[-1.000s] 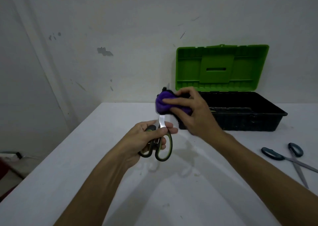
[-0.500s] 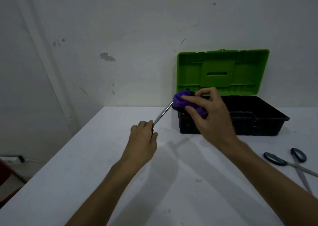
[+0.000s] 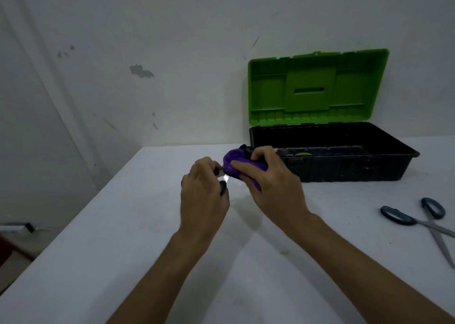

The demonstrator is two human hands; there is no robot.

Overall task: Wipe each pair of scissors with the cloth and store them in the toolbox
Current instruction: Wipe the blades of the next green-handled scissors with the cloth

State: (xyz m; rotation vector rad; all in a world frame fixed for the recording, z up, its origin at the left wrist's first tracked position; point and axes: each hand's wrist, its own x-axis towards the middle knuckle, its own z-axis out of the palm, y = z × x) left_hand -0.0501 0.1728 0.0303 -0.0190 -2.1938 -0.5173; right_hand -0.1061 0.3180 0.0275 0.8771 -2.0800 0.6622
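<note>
**Cloth drawn back down the blade toward the handles**

Moved closer together since half a second before: cloth (image 3: 236, 162) slid down the blade from its far end to a spot just beside the handles, with only a short bright sliver of steel showing between the two hands. Gripped the scissors (image 3: 224, 177) by the handles in the left hand (image 3: 203, 193), fingers curled round the dark loops, held in the air above the white table (image 3: 123, 237), in front of the left end of the toolbox (image 3: 344, 168). Kept the right hand (image 3: 268, 178) closed round the purple cloth, pinching it over the blade. Probably wrapped both blades shut together, though hidden under the cloth and hard to confirm.

Judged the scissors light, stiff and slick along the steel, with edges and a point worth respecting; best taken by the handles, as here, wiping away from the edge. Judged the cloth soft and bunchy, easy to squeeze round the metal.

Left a second pair, the blue-handled scissors (image 3: 423, 221), lying open on the table to the right, untouched. Stood the toolbox open, green lid (image 3: 317, 87) up against the wall.
</note>
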